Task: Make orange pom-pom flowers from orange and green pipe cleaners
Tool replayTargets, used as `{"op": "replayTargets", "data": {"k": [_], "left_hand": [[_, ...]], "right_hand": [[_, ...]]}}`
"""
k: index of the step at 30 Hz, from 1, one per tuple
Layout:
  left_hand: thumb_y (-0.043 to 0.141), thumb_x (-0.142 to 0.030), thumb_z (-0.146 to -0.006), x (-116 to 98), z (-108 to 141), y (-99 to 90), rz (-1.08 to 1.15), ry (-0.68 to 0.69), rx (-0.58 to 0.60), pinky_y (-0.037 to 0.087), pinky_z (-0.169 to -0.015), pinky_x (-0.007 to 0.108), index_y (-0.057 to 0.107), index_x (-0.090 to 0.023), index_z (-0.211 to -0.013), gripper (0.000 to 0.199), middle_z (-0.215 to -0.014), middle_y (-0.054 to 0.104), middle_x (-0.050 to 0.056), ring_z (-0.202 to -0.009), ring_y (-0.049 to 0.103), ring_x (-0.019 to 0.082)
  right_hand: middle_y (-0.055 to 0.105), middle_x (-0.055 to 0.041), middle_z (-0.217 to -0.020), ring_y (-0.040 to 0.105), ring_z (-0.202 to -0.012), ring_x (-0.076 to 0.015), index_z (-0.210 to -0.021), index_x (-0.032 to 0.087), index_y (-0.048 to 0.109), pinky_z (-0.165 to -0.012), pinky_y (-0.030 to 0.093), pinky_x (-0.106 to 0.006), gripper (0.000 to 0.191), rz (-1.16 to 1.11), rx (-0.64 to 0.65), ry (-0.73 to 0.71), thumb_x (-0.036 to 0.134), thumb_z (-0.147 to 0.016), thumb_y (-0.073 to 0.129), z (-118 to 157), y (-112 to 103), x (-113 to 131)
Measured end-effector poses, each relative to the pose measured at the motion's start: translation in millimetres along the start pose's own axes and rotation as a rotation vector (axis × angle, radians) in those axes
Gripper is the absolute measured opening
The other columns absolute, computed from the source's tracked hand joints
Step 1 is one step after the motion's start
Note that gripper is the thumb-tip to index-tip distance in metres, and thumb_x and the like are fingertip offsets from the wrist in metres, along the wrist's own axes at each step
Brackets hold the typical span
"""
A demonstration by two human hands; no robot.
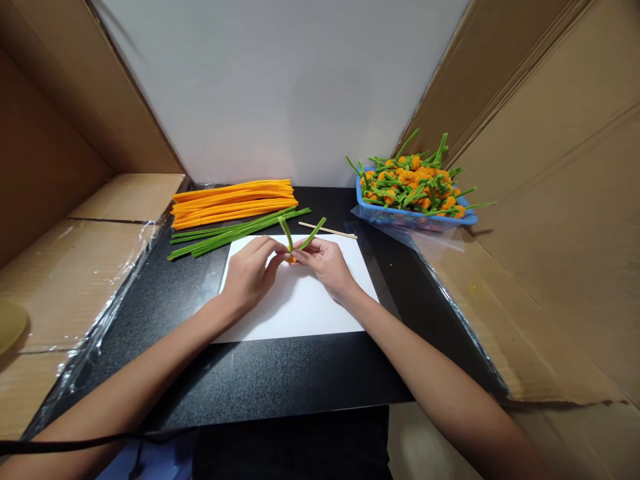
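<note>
Over a white sheet of paper [300, 313], my left hand [254, 270] and my right hand [324, 261] meet fingertip to fingertip. Between them they pinch a small orange pipe-cleaner piece [292, 259], mostly hidden by the fingers. A green pipe cleaner [314, 233] is joined to it, its two ends sticking up in a V. Both hands are closed, thumbs against forefingers. Just behind them lies a thin wooden stick [327, 230], and to the left rest several loose green pipe cleaners [225, 237].
A bundle of orange pipe cleaners [233, 202] lies at the back left. At the back right, a blue basket [395, 217] is heaped with orange and green pipe-cleaner pieces, on a clear plastic bag [440, 239]. Cardboard panels [560, 220] flank the black table [280, 380].
</note>
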State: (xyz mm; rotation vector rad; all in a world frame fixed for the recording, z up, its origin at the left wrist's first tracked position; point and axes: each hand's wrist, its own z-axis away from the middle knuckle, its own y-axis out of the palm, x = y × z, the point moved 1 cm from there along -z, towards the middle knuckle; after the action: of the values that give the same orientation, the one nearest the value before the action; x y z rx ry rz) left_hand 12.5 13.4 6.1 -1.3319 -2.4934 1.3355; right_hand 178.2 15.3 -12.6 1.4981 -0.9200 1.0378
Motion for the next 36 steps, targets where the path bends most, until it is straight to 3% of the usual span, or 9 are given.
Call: {"op": "replayTargets", "data": {"k": [7, 11, 18, 24, 29, 31, 33, 36], "left_hand": [[0.06, -0.022, -0.091, -7, 3, 0.8, 0.179, -0.155, -0.041, 0.04, -0.062, 0.026, 0.064, -0.019, -0.088, 0.006, -0.082, 0.069, 0.002, -0.067, 0.056, 0.014], [0.059, -0.023, -0.092, -8, 3, 0.7, 0.231, -0.244, -0.034, 0.039, -0.062, 0.026, 0.063, -0.019, -0.086, 0.009, -0.081, 0.068, 0.001, -0.066, 0.054, 0.014], [0.056, -0.025, -0.09, -17, 1, 1.4, 0.317, -0.438, -0.05, 0.039, -0.063, 0.027, 0.065, -0.019, -0.085, 0.012, -0.082, 0.067, 0.002, -0.068, 0.055, 0.015], [0.061, -0.031, -0.079, -18, -5, -1.9, 0.696, -0.7, 0.109, 0.033, -0.055, 0.027, 0.059, -0.018, -0.067, 0.018, -0.063, 0.056, 0.0, -0.059, 0.047, 0.014], [0.061, -0.023, -0.067, -7, -11, -11.3, 0.923, -0.933, 0.299, 0.025, -0.049, 0.025, 0.059, -0.017, -0.06, 0.009, -0.056, 0.048, -0.001, -0.052, 0.037, 0.011], [0.061, -0.021, -0.066, -4, -12, -13.4, 0.913, -0.943, 0.341, 0.027, -0.05, 0.025, 0.058, -0.018, -0.06, 0.007, -0.058, 0.051, 0.0, -0.053, 0.039, 0.012], [0.061, -0.022, -0.068, -2, -11, -12.8, 0.837, -0.867, 0.324, 0.028, -0.051, 0.026, 0.057, -0.018, -0.061, 0.009, -0.058, 0.052, -0.001, -0.054, 0.041, 0.013], [0.059, -0.024, -0.077, -5, -8, -8.2, 0.623, -0.662, 0.178, 0.033, -0.057, 0.027, 0.058, -0.018, -0.068, 0.011, -0.065, 0.057, 0.0, -0.062, 0.049, 0.015]], "right_hand": [[0.072, -0.0021, -0.08, 0.07, -0.072, -0.0168, -0.082, 0.017, 0.072, -0.08, 0.062, -0.038, 0.038, -0.044, -0.021, -0.015, 0.044, -0.061, 0.087, 4, 6, 3], [0.071, -0.0041, -0.089, 0.069, -0.077, -0.0174, -0.08, 0.017, 0.071, -0.081, 0.062, -0.038, 0.036, 0.026, -0.026, -0.065, 0.047, -0.066, 0.084, 4, 9, 3], [0.061, -0.0066, -0.104, 0.064, -0.097, -0.0192, -0.084, 0.021, 0.071, -0.072, 0.063, -0.029, 0.015, 0.344, -0.191, -0.405, 0.035, -0.086, 0.068, 14, 20, 3], [0.059, -0.007, -0.104, 0.062, -0.1, -0.0197, -0.093, 0.024, 0.072, -0.082, 0.06, -0.033, 0.014, 0.658, -0.193, -0.658, 0.018, -0.091, 0.059, 23, 21, 6], [0.059, -0.0076, -0.114, 0.062, -0.107, -0.0204, -0.104, 0.026, 0.07, -0.096, 0.055, -0.038, 0.026, 0.809, -0.035, -0.771, 0.011, -0.093, 0.052, 22, 14, 3], [0.059, -0.0076, -0.117, 0.062, -0.11, -0.0197, -0.106, 0.026, 0.069, -0.097, 0.054, -0.037, 0.029, 0.849, 0.034, -0.814, 0.008, -0.093, 0.051, 21, 13, 3], [0.059, -0.0073, -0.115, 0.062, -0.108, -0.0186, -0.104, 0.025, 0.07, -0.096, 0.056, -0.035, 0.028, 0.822, 0.037, -0.83, 0.007, -0.092, 0.052, 21, 13, 4], [0.057, -0.006, -0.109, 0.062, -0.105, -0.0179, -0.095, 0.025, 0.072, -0.084, 0.061, -0.032, 0.017, 0.642, -0.078, -0.712, 0.014, -0.091, 0.059, 19, 16, 5]]}}
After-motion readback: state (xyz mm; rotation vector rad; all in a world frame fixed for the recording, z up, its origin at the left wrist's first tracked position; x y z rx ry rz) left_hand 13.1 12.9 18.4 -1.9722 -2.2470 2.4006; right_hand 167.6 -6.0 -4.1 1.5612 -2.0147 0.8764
